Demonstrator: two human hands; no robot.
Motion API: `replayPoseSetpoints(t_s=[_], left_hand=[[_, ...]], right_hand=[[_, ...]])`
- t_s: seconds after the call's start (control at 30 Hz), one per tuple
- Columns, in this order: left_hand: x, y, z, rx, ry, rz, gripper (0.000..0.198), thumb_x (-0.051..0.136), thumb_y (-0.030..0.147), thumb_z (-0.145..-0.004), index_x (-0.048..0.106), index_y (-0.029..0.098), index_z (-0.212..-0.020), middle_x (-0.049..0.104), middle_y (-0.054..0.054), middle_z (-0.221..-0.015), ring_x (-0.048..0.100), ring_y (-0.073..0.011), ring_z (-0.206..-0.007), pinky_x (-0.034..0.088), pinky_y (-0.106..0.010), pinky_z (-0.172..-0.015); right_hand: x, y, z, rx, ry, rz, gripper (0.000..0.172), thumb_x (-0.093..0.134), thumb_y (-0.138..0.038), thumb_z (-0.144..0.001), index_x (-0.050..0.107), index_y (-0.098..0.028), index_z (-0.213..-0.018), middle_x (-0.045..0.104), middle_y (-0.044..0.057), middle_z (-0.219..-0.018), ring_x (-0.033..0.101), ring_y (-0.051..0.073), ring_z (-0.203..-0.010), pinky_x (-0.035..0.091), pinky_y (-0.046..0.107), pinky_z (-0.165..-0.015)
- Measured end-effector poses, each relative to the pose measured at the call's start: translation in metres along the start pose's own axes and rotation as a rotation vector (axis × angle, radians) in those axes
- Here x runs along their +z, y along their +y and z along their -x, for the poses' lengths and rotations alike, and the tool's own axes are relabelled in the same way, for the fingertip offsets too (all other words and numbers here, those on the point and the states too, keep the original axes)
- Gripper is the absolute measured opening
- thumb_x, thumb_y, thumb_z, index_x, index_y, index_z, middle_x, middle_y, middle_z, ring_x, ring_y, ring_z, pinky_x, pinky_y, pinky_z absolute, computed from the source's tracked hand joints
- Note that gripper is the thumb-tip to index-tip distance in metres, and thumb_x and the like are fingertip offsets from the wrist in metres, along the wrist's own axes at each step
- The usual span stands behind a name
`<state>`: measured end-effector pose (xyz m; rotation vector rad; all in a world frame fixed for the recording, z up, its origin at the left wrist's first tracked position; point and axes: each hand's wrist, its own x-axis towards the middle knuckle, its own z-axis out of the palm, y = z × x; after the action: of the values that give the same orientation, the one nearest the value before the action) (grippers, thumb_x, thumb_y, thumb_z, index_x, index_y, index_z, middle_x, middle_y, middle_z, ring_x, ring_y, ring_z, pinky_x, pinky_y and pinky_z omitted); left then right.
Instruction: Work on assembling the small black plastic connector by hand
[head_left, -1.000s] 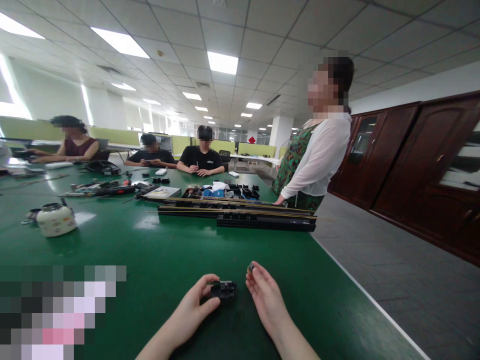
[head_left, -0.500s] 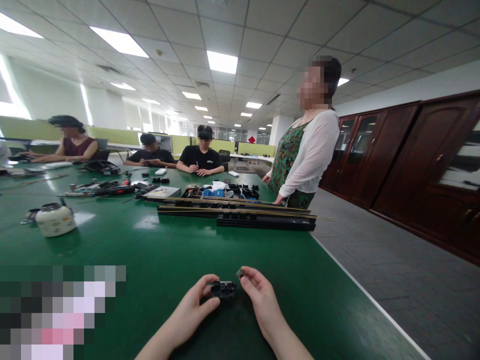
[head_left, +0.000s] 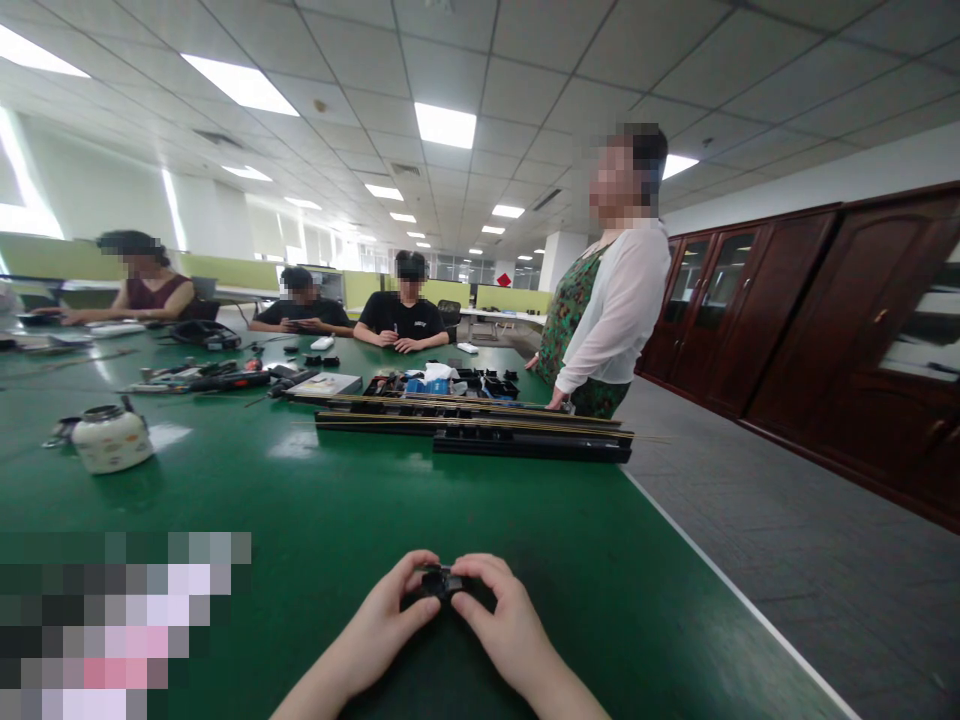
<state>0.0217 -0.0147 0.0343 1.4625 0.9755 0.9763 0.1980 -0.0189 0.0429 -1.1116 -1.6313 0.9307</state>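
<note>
A small black plastic part [head_left: 439,581] rests low on the green table [head_left: 360,500], right in front of me. My left hand [head_left: 390,610] grips its left side with thumb and fingers. My right hand [head_left: 496,620] has closed onto its right side, fingertips pressed on top. The tiny piece that the right hand carried is hidden between fingers and part.
Long black rails [head_left: 480,432] lie across the table's middle, with trays of small parts [head_left: 442,382] behind. A white jar [head_left: 111,438] stands at the left. A person in a white top [head_left: 611,310] stands at the right edge; three others sit at the far end.
My right hand has moved left and down with its tiny piece, from beside the black part onto it. The standing person has shifted a little to the left.
</note>
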Motion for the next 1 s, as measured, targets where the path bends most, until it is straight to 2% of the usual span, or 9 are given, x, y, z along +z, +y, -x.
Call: replayPoseSetpoints(t_s=[0.1, 0.43, 0.6, 0.87, 1.0], left_hand=[[0.0, -0.003, 0.0, -0.004, 0.005, -0.022, 0.037, 0.062, 0.031, -0.07, 0.049, 0.022, -0.103, 0.065, -0.003, -0.098, 0.056, -0.023, -0.101, 0.04, -0.033, -0.09], [-0.001, -0.002, 0.0, -0.022, 0.033, -0.068, 0.034, 0.06, 0.028, -0.069, 0.05, 0.022, -0.101, 0.066, -0.002, -0.095, 0.058, -0.0225, -0.099, 0.042, -0.032, -0.088], [-0.001, 0.0, 0.0, -0.035, 0.062, -0.06, 0.036, 0.062, 0.031, -0.066, 0.052, 0.023, -0.1, 0.067, -0.002, -0.094, 0.058, -0.0233, -0.099, 0.042, -0.033, -0.088], [-0.003, -0.003, -0.002, -0.041, 0.059, 0.036, 0.042, 0.064, 0.039, -0.067, 0.049, 0.022, -0.103, 0.066, -0.005, -0.104, 0.055, -0.0248, -0.107, 0.038, -0.036, -0.094], [-0.004, -0.001, -0.002, -0.03, 0.033, 0.063, 0.043, 0.063, 0.043, -0.069, 0.047, 0.023, -0.103, 0.067, -0.005, -0.101, 0.056, -0.0248, -0.104, 0.039, -0.036, -0.091]], right_hand=[[-0.002, -0.003, 0.001, -0.024, -0.047, 0.087, 0.022, 0.063, -0.018, -0.068, 0.068, -0.028, -0.086, 0.064, 0.003, -0.099, 0.054, 0.023, -0.1, 0.037, 0.038, -0.093], [-0.003, -0.005, 0.002, -0.077, -0.094, 0.164, 0.021, 0.062, -0.022, -0.069, 0.067, -0.033, -0.087, 0.065, 0.002, -0.102, 0.052, 0.026, -0.102, 0.033, 0.041, -0.093], [-0.002, 0.001, 0.001, -0.028, -0.08, 0.103, 0.021, 0.065, -0.024, -0.067, 0.069, -0.032, -0.086, 0.065, 0.003, -0.102, 0.053, 0.026, -0.103, 0.035, 0.041, -0.094], [-0.003, 0.002, -0.002, 0.041, -0.063, -0.042, 0.031, 0.062, -0.025, -0.07, 0.065, -0.028, -0.1, 0.064, 0.003, -0.109, 0.054, 0.023, -0.106, 0.035, 0.037, -0.097], [-0.003, 0.006, -0.003, 0.101, -0.019, -0.09, 0.031, 0.063, -0.03, -0.07, 0.064, -0.026, -0.1, 0.067, 0.003, -0.102, 0.057, 0.023, -0.099, 0.039, 0.038, -0.093]])
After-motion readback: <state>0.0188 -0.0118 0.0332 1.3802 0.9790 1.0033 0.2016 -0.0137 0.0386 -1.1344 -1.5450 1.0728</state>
